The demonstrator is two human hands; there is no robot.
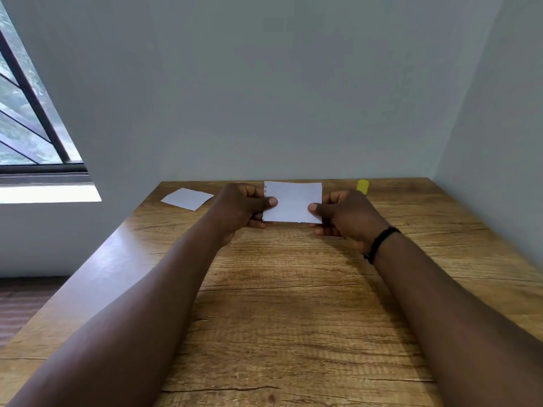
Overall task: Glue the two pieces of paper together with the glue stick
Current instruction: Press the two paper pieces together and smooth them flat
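A pale grey-blue wall (293, 83) fills the upper half of the view, meeting a second wall at the right, and a dark-framed window (26, 113) with greenery behind it sits at ten o'clock. Below them a brown wood-grain table (279, 318) spreads from the centre down to six o'clock, its far edge touching the wall. Two bare forearms reach up from seven and five o'clock and converge near the centre. The left hand (241, 208) and the right hand (346, 215) hold between them a white rectangular piece of paper (293, 202), raised above the far part of the table; each hand pinches a short edge, thumb on the near face and fingers curled behind, the left at the nine o'clock edge of the sheet and the right at its three o'clock edge. A few printed letters show at the sheet's upper left corner. A second white piece of paper (187, 198) lies flat on the table at nine o'clock from the held sheet, well apart from it. A thin black wristband (380, 243) circles the right wrist. A small yellow glue stick (363, 186) rests on the table near the far edge, at one o'clock from the right hand, partly hidden behind it.
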